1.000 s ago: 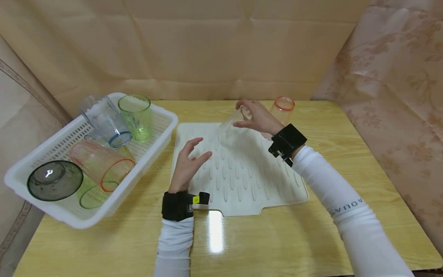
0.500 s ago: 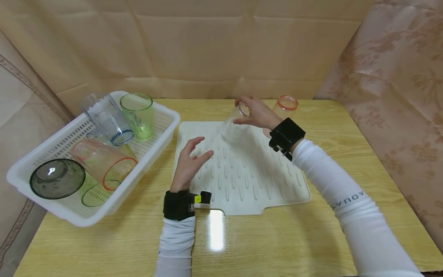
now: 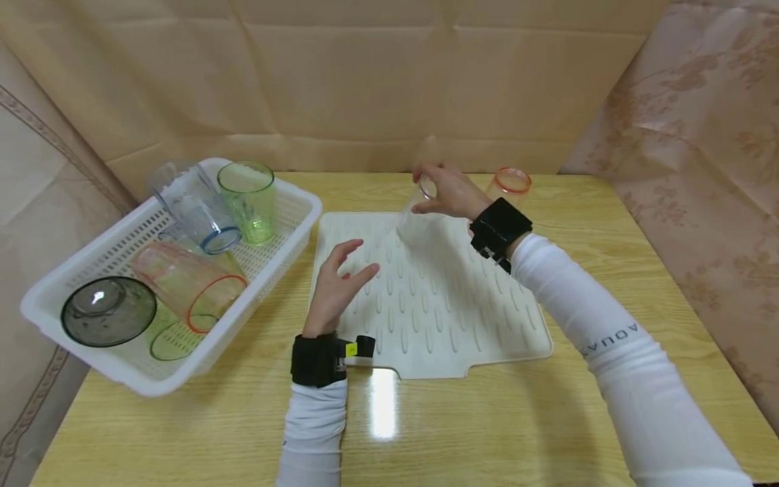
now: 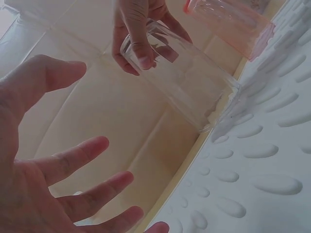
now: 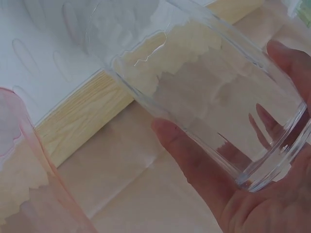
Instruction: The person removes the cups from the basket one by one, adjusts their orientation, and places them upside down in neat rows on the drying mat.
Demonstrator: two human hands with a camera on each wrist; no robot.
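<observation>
The relation I attend to most is between the right hand (image 3: 452, 191) and the clear glass (image 4: 184, 80): the glass is below the grip, with its base up in the fingers and its mouth down towards the white mat (image 3: 432, 362). Its long axis runs from the palm downwards and somewhat to the left of the grip. Thumb and fingers are spread about as wide as the base and hold it from two sides, the thumb on the side nearer to the person. The left hand (image 3: 333, 294) is the farther one, to the left of the grip and closer to the person; its fingers are apart and I see nothing in them. From my distant place I cannot tell surely if the rim touches the mat or is just above it, because the glass is so transparent. To the right of the grip stands the red glass (image 3: 512, 179), also base up; far to the left of the grip is the white basket (image 3: 291, 251). Compared with one second ago, the grip is a little farther from the person and slightly more to the left over the mat, and the wrist hides more of the red glass, while the left hand keeps nearly the same place
</observation>
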